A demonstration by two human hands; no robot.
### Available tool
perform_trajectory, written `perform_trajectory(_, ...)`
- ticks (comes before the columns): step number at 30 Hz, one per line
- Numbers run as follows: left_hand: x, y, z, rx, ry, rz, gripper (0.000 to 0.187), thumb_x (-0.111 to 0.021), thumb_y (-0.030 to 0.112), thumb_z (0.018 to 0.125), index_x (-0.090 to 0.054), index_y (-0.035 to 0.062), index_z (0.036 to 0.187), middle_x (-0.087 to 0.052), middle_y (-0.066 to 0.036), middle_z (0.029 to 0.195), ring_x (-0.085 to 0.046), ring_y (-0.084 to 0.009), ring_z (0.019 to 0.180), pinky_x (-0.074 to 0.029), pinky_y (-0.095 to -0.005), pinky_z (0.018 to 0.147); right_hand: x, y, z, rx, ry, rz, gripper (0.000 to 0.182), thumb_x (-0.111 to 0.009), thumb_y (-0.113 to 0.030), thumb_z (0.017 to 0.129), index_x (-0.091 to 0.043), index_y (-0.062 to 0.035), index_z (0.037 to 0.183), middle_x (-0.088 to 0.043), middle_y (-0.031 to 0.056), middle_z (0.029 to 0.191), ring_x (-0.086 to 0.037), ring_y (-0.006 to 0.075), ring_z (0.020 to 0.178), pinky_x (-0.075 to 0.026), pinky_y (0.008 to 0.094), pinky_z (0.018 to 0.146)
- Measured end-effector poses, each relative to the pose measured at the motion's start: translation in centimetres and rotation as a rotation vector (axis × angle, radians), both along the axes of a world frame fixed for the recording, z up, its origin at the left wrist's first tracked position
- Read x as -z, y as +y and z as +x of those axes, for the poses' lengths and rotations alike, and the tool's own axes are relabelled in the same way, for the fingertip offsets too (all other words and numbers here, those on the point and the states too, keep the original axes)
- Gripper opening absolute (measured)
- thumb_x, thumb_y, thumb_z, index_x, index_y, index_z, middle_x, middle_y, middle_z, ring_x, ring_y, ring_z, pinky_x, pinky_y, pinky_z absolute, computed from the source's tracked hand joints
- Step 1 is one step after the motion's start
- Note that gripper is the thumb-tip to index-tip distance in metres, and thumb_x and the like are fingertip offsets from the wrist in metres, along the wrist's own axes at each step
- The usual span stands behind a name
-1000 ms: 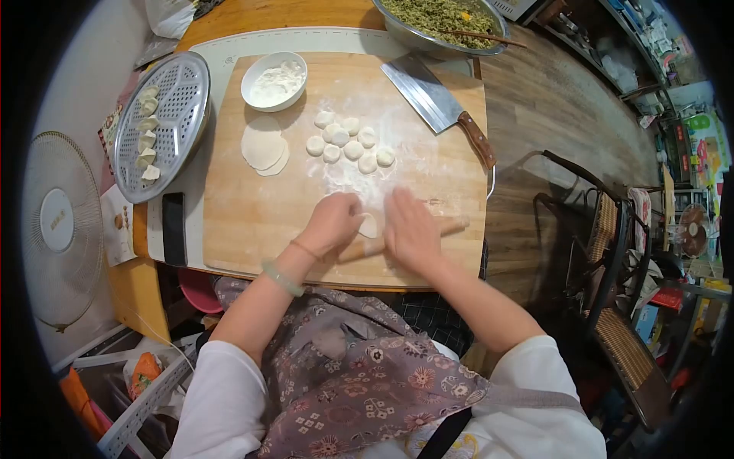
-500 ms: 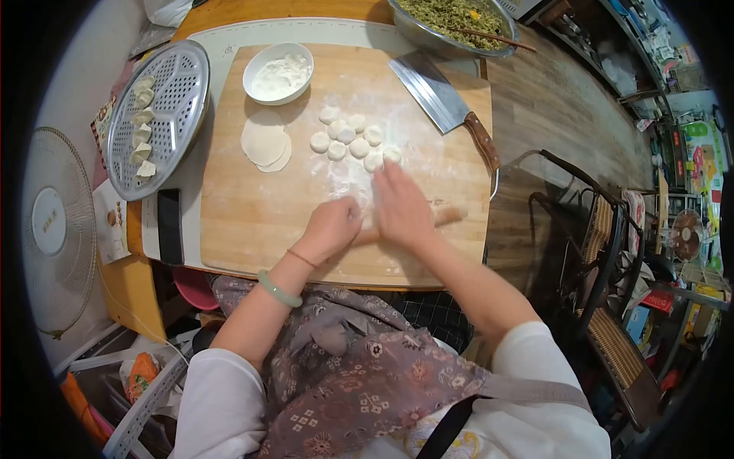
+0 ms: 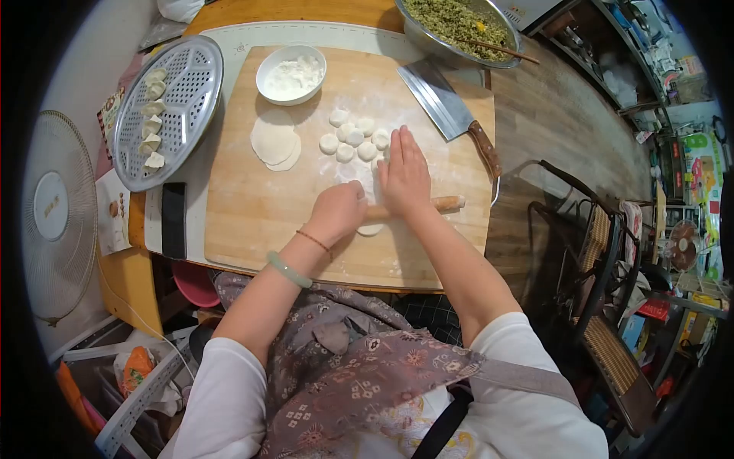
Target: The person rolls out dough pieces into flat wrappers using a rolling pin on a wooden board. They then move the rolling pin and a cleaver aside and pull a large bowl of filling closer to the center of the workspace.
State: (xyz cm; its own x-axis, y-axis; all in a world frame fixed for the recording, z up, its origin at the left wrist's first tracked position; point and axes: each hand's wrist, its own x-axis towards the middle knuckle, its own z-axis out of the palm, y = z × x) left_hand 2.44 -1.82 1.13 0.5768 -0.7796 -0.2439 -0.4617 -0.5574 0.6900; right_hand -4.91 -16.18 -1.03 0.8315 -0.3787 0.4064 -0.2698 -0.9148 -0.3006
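Observation:
My right hand (image 3: 406, 177) lies flat over the wooden rolling pin (image 3: 449, 203), palm on it and fingers stretched forward. Beside it my left hand (image 3: 339, 212) is closed; its fingertips and anything in them are hidden. A small round of dough (image 3: 370, 229) shows under the pin, between my hands. Several floured dough pieces (image 3: 345, 153) are grouped ahead of my hands, and one is partly covered by my right fingers. Flat round dough wrappers (image 3: 275, 141) overlap at the left of the wooden board (image 3: 237, 222).
A white bowl of flour (image 3: 291, 75) and a cleaver (image 3: 440, 99) rest on the board. A steel bowl of chopped filling (image 3: 459, 27) stands behind. Left are a perforated tray (image 3: 187, 107) with several dumplings, a phone (image 3: 174, 220) and a fan (image 3: 53, 206). A chair (image 3: 604, 306) stands right.
My right hand has drawn back slightly from the dough pieces, its fingers now pointing straighter ahead. The dough round under the pin has come into view. The whole view has shifted a little.

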Motion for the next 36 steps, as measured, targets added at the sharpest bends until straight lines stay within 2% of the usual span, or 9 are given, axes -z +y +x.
perform_trajectory(6,1.4,1.9,-0.8,0.035,0.064,-0.059,0.016,-0.061,0.02,0.078,-0.06,0.0038,0.078,-0.061,-0.018,0.072,-0.06,-0.0352,0.07,-0.047,-0.0423,0.063,-0.6,3.5,-8.5,-0.335,0.347,0.084,0.058,-0.055,-0.02,0.083,-0.038,0.0052,0.132,-0.038,0.0243,0.137,-0.037,0.036,0.127,-0.031,0.0432,0.104)
perform_trajectory(9,1.2,1.6,-0.6,0.027,-0.01,0.003,0.018,-0.063,0.021,0.078,-0.06,0.0036,0.077,-0.061,-0.017,0.071,-0.061,-0.0344,0.07,-0.047,-0.0418,0.063,0.6,2.0,-4.3,-0.249,0.341,0.004,0.06,-0.055,-0.021,0.083,-0.035,0.0059,0.133,-0.035,0.0242,0.139,-0.036,0.0361,0.128,-0.031,0.0431,0.104)
perform_trajectory(11,0.7,0.5,-0.1,0.023,-0.034,-0.006,0.019,-0.063,0.022,0.077,-0.06,0.0034,0.078,-0.061,-0.017,0.071,-0.06,-0.0345,0.07,-0.047,-0.0418,0.063,0.5,0.2,-0.5,0.007,0.058,0.004,0.064,-0.058,-0.024,0.082,-0.035,0.006,0.133,-0.036,0.0242,0.138,-0.037,0.0371,0.127,-0.032,0.0432,0.104)
perform_trajectory(17,1.7,2.3,-0.4,0.071,-0.031,-0.06,0.019,-0.063,0.022,0.078,-0.061,0.0035,0.08,-0.062,-0.017,0.07,-0.061,-0.0341,0.069,-0.048,-0.0414,0.064,-0.8,4.4,-10.1,-0.331,0.362,0.077,0.07,-0.06,-0.029,0.081,-0.031,0.0048,0.136,-0.036,0.0247,0.139,-0.036,0.0378,0.128,-0.031,0.0455,0.105)
perform_trajectory(21,1.1,2.3,-0.5,0.024,0.008,-0.035,0.017,-0.064,0.02,0.078,-0.062,0.0035,0.079,-0.062,-0.016,0.07,-0.06,-0.0334,0.067,-0.048,-0.0403,0.063,0.2,2.4,-5.8,-0.336,0.317,0.028,0.069,-0.058,-0.029,0.081,-0.033,0.004,0.136,-0.036,0.0246,0.138,-0.037,0.0382,0.127,-0.032,0.0456,0.104)
perform_trajectory(24,1.2,0.7,0.4,0.019,-0.067,-0.084,0.016,-0.064,0.019,0.076,-0.061,0.0033,0.078,-0.062,-0.016,0.069,-0.06,-0.0333,0.067,-0.048,-0.0389,0.062,-0.2,1.1,-1.6,-0.014,0.112,0.03,0.066,-0.057,-0.03,0.081,-0.036,0.004,0.134,-0.038,0.024,0.138,-0.038,0.038,0.127,-0.032,0.0456,0.103)
perform_trajectory(29,1.6,2.3,-0.3,0.025,0.01,-0.053,0.016,-0.065,0.019,0.076,-0.062,0.0038,0.078,-0.063,-0.015,0.07,-0.061,-0.0321,0.068,-0.048,-0.0392,0.063,-1.3,4.9,-10.9,-0.362,0.39,0.117,0.064,-0.057,-0.032,0.083,-0.037,0.0044,0.133,-0.039,0.0243,0.137,-0.038,0.0375,0.127,-0.032,0.045,0.104)
perform_trajectory(33,1.3,2.1,-0.5,-0.071,-0.011,-0.02,0.017,-0.065,0.02,0.076,-0.063,0.0037,0.076,-0.063,-0.014,0.071,-0.062,-0.031,0.069,-0.048,-0.0396,0.063,-0.5,2.7,-6.3,-0.37,0.334,0.024,0.066,-0.057,-0.033,0.083,-0.037,0.0046,0.133,-0.038,0.0254,0.137,-0.038,0.0375,0.127,-0.032,0.0448,0.104)
perform_trajectory(36,1.1,0.4,0.5,-0.008,-0.098,-0.035,0.016,-0.066,0.02,0.075,-0.063,0.0036,0.075,-0.063,-0.014,0.071,-0.062,-0.0307,0.068,-0.049,-0.0386,0.062,-0.8,1.6,-2.4,-0.082,0.147,0.01,0.068,-0.058,-0.034,0.083,-0.036,0.0052,0.133,-0.037,0.0264,0.137,-0.037,0.0381,0.127,-0.032,0.0448,0.104)
